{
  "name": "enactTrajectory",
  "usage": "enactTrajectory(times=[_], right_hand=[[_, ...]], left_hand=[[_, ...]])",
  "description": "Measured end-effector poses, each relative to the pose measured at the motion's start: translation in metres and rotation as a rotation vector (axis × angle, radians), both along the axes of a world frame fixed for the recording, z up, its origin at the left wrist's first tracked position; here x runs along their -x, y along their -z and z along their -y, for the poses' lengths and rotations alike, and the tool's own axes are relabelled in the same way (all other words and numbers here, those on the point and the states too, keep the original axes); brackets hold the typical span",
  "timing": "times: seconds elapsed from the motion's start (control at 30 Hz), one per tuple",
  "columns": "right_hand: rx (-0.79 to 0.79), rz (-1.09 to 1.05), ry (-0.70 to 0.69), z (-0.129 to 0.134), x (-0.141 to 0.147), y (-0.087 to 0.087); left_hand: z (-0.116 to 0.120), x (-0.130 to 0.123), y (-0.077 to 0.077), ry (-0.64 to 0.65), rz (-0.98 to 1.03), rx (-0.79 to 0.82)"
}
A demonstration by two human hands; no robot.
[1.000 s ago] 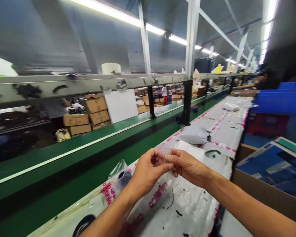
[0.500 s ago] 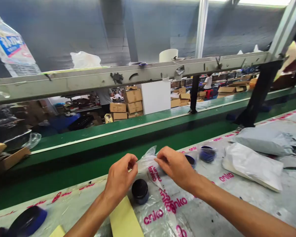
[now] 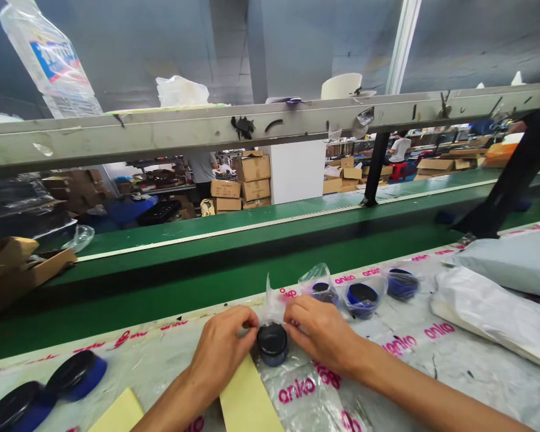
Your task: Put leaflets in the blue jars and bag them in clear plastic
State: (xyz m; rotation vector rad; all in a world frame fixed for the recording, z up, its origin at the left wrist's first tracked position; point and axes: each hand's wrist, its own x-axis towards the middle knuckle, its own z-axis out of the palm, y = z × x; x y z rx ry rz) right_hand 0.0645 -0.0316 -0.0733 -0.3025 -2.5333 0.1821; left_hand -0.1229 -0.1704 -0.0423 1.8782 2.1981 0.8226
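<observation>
A small round container (image 3: pixel 272 343) with a black top and blue side stands on the plastic-covered table between my hands. Behind and just above it rises a thin clear plastic bag (image 3: pixel 273 307). My left hand (image 3: pixel 227 339) pinches the bag at its left edge, fingertips close against the container. From the other side, my right hand (image 3: pixel 319 333) pinches the bag's right edge with thumb and fingers pressed together. How far the film reaches over the container is hard to make out. A yellow strip (image 3: pixel 248 399) lies below my left hand.
Bagged blue containers (image 3: pixel 362 298) sit to the right, near white pouches (image 3: pixel 490 306). Two unbagged blue containers (image 3: pixel 76 375) lie at left. Beyond the table edge runs a green conveyor (image 3: pixel 198 282), with a grey beam (image 3: pixel 162 129) above it carrying a bottle (image 3: pixel 56 63).
Both hands have come down and toward me with the bag, from beyond the container to either side of it. The camera view has shifted slightly left.
</observation>
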Motion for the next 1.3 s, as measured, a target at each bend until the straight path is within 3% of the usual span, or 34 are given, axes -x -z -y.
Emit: enactTrajectory(times=[0.17, 0.33, 0.47, 0.7, 0.83, 0.93, 1.03, 1.1, 1.17, 1.3], right_hand=[[-0.153, 0.041, -0.137, 0.004, -0.013, 0.005], [-0.271, 0.126, -0.146, 0.007, -0.019, 0.012], [-0.32, 0.181, -0.157, 0.009, -0.017, 0.011], [-0.261, 0.294, -0.129, 0.012, -0.006, 0.024], [-0.231, 0.418, -0.109, 0.023, -0.005, 0.009], [-0.114, 0.512, -0.103, 0.022, 0.003, -0.014], [0.319, 0.442, 0.013, 0.004, 0.021, -0.029], [0.55, 0.343, 0.13, -0.009, 0.033, -0.031], [0.6, 0.259, 0.214, -0.016, 0.042, -0.03], [0.437, 0.103, 0.314, -0.011, 0.041, -0.037]], left_hand=[[0.013, -0.003, -0.003, 0.088, -0.089, 0.044], [0.018, -0.005, 0.002, 0.159, -0.288, 0.143], [0.014, -0.009, -0.001, 0.128, -0.375, 0.261], [0.009, -0.009, 0.004, 0.073, -0.186, 0.3], [0.008, -0.005, 0.012, 0.062, -0.102, 0.257], [0.003, 0.002, 0.01, 0.068, 0.052, 0.225], [-0.011, 0.013, 0.007, 0.062, 0.297, 0.206], [-0.022, 0.021, 0.009, 0.001, 0.355, 0.161], [-0.031, 0.025, 0.014, -0.061, 0.333, 0.101], [-0.037, 0.021, 0.009, -0.091, 0.294, 0.016]])
